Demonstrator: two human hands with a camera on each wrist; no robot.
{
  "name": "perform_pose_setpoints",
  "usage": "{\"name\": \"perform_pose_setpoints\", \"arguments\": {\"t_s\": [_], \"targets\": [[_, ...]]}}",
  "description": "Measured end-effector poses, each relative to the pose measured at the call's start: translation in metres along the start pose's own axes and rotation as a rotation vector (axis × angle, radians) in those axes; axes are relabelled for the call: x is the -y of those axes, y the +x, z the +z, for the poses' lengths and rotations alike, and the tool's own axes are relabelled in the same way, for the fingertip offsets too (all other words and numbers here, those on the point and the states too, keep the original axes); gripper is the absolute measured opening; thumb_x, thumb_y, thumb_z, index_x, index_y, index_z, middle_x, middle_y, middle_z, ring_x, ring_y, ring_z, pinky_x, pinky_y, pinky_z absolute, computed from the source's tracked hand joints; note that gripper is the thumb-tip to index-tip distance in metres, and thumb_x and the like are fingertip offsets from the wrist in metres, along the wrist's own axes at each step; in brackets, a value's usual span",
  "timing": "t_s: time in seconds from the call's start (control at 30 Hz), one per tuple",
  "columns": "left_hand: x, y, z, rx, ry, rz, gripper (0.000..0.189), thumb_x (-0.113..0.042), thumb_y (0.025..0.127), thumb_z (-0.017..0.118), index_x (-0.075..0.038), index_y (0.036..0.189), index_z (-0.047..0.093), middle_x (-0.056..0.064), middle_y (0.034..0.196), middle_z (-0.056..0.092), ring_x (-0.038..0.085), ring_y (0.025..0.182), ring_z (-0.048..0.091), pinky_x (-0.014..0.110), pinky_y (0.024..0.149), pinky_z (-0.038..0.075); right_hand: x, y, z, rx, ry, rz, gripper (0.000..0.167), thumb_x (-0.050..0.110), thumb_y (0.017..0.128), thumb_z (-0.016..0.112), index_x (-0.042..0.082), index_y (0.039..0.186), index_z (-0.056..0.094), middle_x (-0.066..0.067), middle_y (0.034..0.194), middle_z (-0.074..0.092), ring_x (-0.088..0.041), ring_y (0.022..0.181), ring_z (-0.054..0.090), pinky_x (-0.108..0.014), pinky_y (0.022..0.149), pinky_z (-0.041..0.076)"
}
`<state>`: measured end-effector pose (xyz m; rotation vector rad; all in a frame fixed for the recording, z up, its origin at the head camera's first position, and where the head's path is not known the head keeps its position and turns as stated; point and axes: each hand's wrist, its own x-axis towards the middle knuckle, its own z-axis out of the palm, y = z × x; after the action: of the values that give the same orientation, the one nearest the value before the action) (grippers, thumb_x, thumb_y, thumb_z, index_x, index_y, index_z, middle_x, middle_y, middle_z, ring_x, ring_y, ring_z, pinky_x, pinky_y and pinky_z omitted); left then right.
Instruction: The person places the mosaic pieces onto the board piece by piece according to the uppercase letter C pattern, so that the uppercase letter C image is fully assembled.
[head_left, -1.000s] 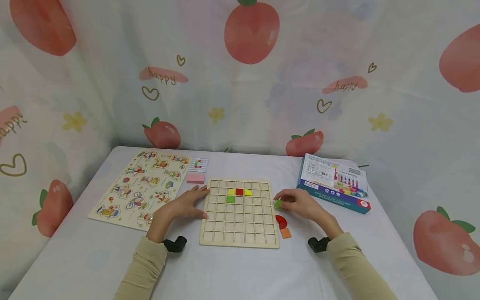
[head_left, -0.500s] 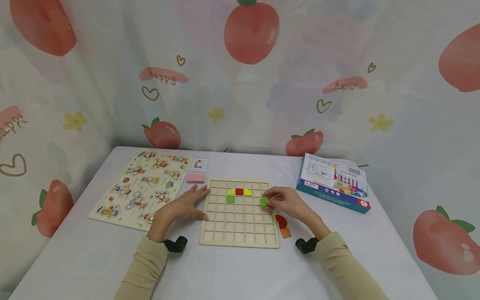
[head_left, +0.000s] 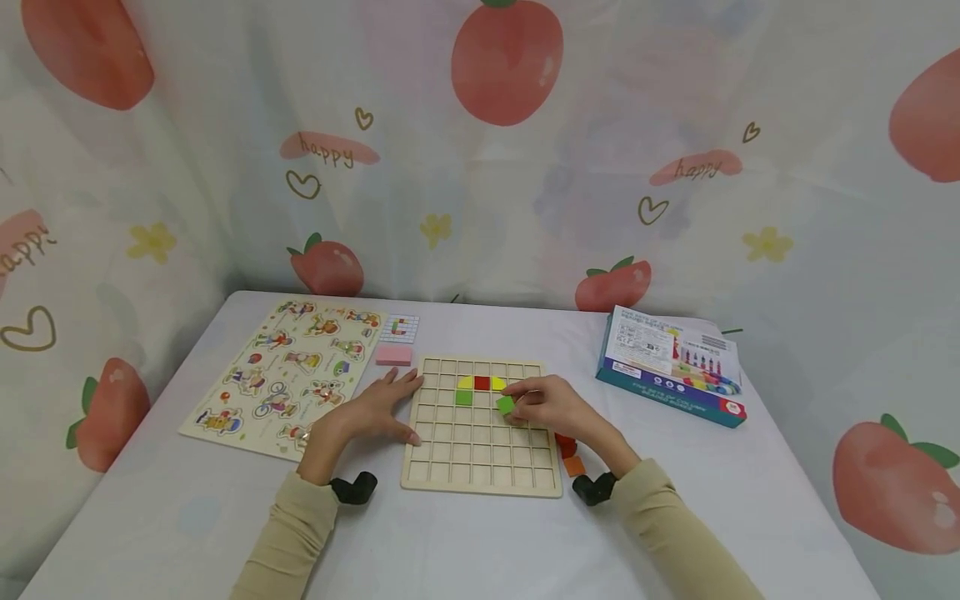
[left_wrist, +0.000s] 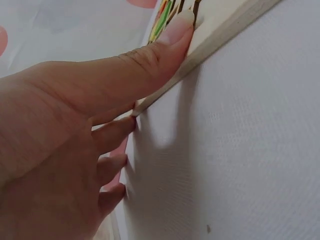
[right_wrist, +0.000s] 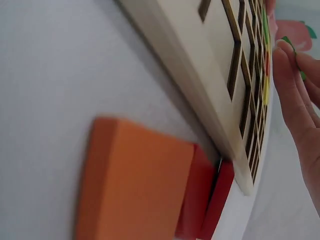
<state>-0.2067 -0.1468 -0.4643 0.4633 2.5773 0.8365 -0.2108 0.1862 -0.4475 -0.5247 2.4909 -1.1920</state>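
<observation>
A wooden grid board point(head_left: 480, 490) lies flat in the middle of the table. Set in its upper cells are a red square tile point(head_left: 483, 383) between two yellow curved-edge tiles point(head_left: 466, 382), and a green square tile point(head_left: 464, 398) below the left yellow one. My left hand point(head_left: 367, 419) rests at the board's left side, its thumb point(left_wrist: 172, 37) over the edge and the fingers spread along it. Thumb and fingers of my right hand point(head_left: 558, 410) pinch another green square tile point(head_left: 505, 405), tilted over the cells just below the right yellow tile.
Right of the board lie an orange square tile point(right_wrist: 140, 185) and red tiles point(right_wrist: 220, 200), partly behind the right hand in the head view. A picture puzzle board point(head_left: 300, 379), pattern card point(head_left: 400, 328) and pink block point(head_left: 393, 356) lie left; a teal-sided box point(head_left: 671, 367) lies back right.
My right hand has carried the green tile leftward from beyond the board's right edge to over its upper middle cells. The left hand has stayed in place.
</observation>
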Motion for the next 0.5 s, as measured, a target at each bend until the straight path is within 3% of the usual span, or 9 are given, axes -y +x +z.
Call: {"name": "perform_pose_setpoints", "arguments": {"t_s": [0.17, 0.5], "targets": [[-0.001, -0.001, -0.002, -0.006, -0.002, 0.004, 0.103, -0.034, 0.078, 0.089, -0.013, 0.162, 0.033, 0.008, 0.172, 0.02, 0.047, 0.158, 0.006, 0.067, 0.125, 0.013, 0.008, 0.005, 0.006, 0.003, -0.019, -0.021, 0.032, 0.011, 0.093, 0.073, 0.003, 0.125, 0.073, -0.004, 0.096, 0.073, -0.015, 0.085, 0.066, -0.027, 0.083, 0.055], [0.0, 0.001, 0.0, -0.001, 0.009, 0.008, 0.102, -0.034, 0.08, 0.088, -0.013, 0.162, 0.033, 0.008, 0.173, 0.019, 0.044, 0.159, 0.005, 0.065, 0.126, 0.012, 0.019, 0.017, 0.022, 0.019, -0.062, -0.063, 0.03, 0.014, 0.09, 0.079, 0.004, 0.118, 0.076, -0.003, 0.096, 0.074, -0.012, 0.084, 0.064, -0.022, 0.077, 0.055]]}}
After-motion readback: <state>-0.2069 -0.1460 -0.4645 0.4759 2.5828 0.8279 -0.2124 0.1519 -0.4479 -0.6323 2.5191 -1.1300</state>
